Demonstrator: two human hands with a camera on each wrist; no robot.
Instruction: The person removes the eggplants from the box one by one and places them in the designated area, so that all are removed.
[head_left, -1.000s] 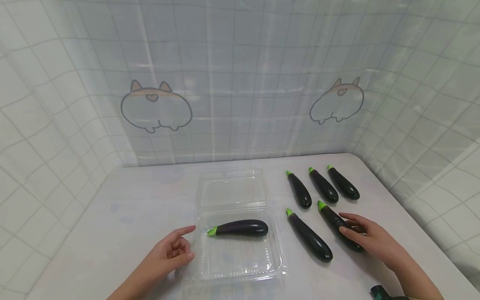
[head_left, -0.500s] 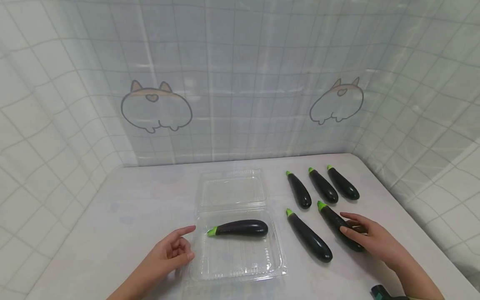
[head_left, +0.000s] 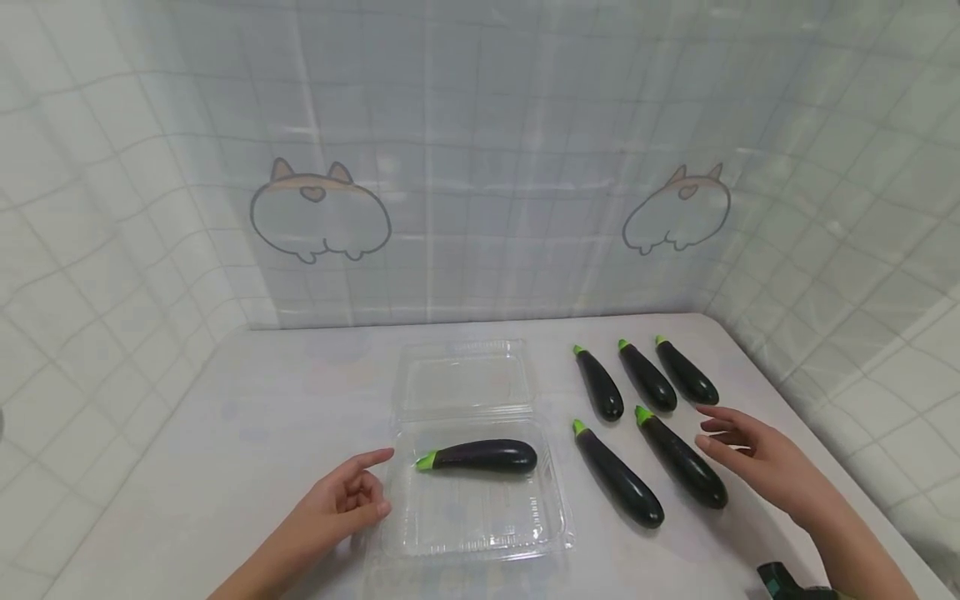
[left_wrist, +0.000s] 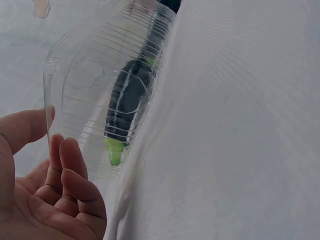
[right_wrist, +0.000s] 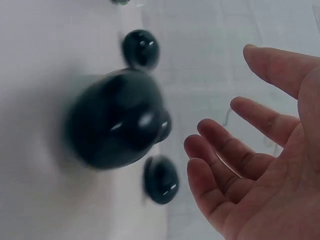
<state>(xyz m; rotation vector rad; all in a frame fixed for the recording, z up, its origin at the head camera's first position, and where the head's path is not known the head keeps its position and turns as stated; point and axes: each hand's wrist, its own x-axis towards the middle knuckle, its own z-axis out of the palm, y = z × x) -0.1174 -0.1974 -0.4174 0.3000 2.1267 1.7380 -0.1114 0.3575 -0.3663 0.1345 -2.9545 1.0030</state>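
Inside a clear plastic clamshell box [head_left: 468, 521], which lies with its lid folded back, one black eggplant [head_left: 487, 457] with a green stem rests sideways. My left hand [head_left: 341, 500] is at the box's left rim, fingers loosely bent, fingertips at the plastic edge; the left wrist view shows this hand [left_wrist: 55, 185] beside the rim. My right hand [head_left: 761, 454] hovers relaxed just right of another eggplant [head_left: 682, 458], apart from it. In the right wrist view the right hand [right_wrist: 260, 160] holds nothing, and the eggplant's rounded end [right_wrist: 117, 120] is close by.
Left of that eggplant lies one more eggplant [head_left: 618, 475]. Behind them a row holds three: a left eggplant [head_left: 600, 385], a middle eggplant [head_left: 648, 377] and a right eggplant [head_left: 687, 372]. A tiled-pattern curtain [head_left: 480, 167] encloses the white table [head_left: 300, 400].
My right hand has let go of the eggplant and moved right and slightly away from it. That eggplant remains on the table. The left hand has stayed at the box.
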